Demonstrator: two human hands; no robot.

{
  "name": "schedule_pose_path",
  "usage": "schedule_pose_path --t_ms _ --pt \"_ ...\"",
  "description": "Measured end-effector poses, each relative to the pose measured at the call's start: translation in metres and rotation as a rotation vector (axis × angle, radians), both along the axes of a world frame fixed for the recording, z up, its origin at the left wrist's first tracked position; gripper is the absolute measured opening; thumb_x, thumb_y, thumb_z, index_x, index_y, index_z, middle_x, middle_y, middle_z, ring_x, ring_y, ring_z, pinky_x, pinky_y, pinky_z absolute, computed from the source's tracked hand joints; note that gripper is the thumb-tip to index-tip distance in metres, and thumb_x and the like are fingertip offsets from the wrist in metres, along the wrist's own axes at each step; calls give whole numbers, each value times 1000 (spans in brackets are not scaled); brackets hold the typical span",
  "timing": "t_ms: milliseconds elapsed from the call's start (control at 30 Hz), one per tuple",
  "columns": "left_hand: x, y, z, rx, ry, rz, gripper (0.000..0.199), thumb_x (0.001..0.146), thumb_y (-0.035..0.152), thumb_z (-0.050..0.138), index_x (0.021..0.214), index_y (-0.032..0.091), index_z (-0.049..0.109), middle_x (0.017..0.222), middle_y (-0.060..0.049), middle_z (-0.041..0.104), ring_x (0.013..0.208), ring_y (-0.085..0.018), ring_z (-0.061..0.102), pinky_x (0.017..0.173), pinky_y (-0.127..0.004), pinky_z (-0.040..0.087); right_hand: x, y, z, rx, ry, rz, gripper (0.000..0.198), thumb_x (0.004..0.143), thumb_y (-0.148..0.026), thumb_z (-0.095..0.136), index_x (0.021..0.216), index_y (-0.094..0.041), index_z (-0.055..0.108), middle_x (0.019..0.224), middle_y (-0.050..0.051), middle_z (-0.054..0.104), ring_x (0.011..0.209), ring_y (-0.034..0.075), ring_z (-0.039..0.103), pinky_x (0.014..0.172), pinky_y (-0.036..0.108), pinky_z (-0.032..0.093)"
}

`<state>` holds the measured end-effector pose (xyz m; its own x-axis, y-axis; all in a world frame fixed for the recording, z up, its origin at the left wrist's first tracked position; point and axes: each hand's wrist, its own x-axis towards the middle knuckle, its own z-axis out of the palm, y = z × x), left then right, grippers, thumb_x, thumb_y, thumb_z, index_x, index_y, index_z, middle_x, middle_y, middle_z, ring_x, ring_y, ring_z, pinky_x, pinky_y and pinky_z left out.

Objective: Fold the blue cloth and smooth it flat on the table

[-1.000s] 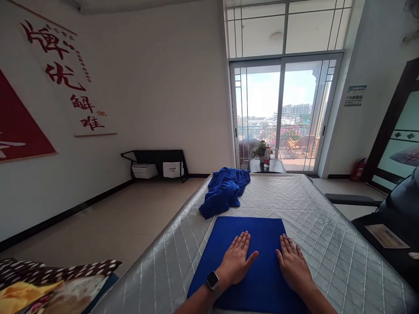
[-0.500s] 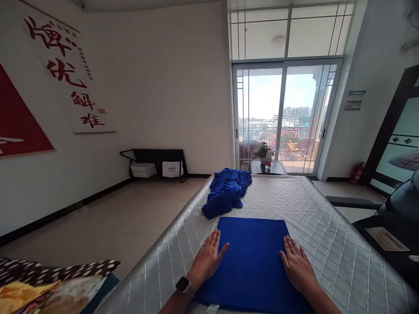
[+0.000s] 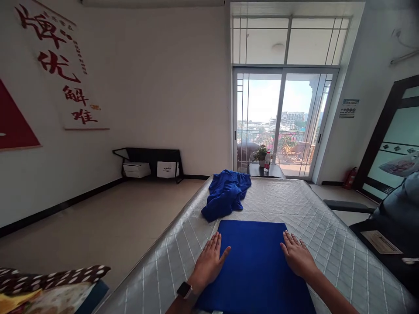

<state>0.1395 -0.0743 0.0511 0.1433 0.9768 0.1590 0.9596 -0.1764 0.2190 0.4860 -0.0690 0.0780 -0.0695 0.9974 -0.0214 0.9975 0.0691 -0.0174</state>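
Observation:
A flat blue folded cloth (image 3: pixel 253 266) lies on the silver quilted table cover (image 3: pixel 340 244) in front of me. My left hand (image 3: pixel 211 257) rests on its left edge, fingers stretched out together and thumb apart on the cloth. At the right edge, my right hand (image 3: pixel 297 255) lies flat, fingers extended forward. Beyond the folded cloth sits a crumpled blue cloth (image 3: pixel 225 194), untouched by either hand. A dark watch (image 3: pixel 184 289) is on my left wrist.
Beyond the far edge stand a bottle (image 3: pixel 267 162) and a potted plant (image 3: pixel 261 153) before a sliding glass door. Patterned fabrics (image 3: pixel 55 288) are at the lower left. A dark chair (image 3: pixel 399 218) with a card on it stands at right.
The camera view has tilted and shifted slightly. My right hand has moved slightly forward along the folded cloth's edge; my left hand stays at the left edge. The crumpled cloth stays put.

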Motion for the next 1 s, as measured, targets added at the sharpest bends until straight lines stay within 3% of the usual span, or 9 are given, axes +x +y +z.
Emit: schedule_pose_path --t_ms 133,300,467,733,867,1000 --pt "-3 4 -9 18 -9 -8 80 98 64 19 153 8 25 159 -15 23 147 -26 21 120 -45 24 -4 26 4 32 28 -21 61 99 -36 15 155 -12 21 161 9 17 148 21 15 119 43 13" --pt "-6 7 -17 47 0 -8 76 100 59 19 153 6 24 159 -16 23 147 -26 22 119 -46 25 1 47 -13 57 61 -39 62 99 -37 16 155 -9 16 162 8 15 149 19 8 120 43 9" --pt "-4 7 -16 47 17 -2 75 99 62 21 154 10 25 159 -13 25 146 -27 23 119 -47 26 7 52 -26 70 89 -65 64 99 -40 15 155 -11 15 162 5 14 149 18 9 121 41 8" --pt "0 8 -6 19 58 22 79 97 66 19 153 11 27 158 -14 28 146 -27 25 118 -48 28 6 50 -22 73 125 -74 64 98 -41 15 155 -11 17 162 6 16 149 19 10 120 42 6" --pt "33 10 11 31 91 -55 80 97 65 16 153 9 29 158 -15 27 146 -28 24 119 -47 26 5 49 -21 76 134 -77 64 98 -39 15 155 -10 17 162 6 15 149 20 10 120 42 6" --pt "106 17 30 -15 67 -262 78 98 64 14 153 10 30 158 -15 29 147 -27 25 119 -46 26 6 49 -19 77 130 -77 64 98 -39 16 155 -10 17 162 6 15 149 21 11 120 42 6"
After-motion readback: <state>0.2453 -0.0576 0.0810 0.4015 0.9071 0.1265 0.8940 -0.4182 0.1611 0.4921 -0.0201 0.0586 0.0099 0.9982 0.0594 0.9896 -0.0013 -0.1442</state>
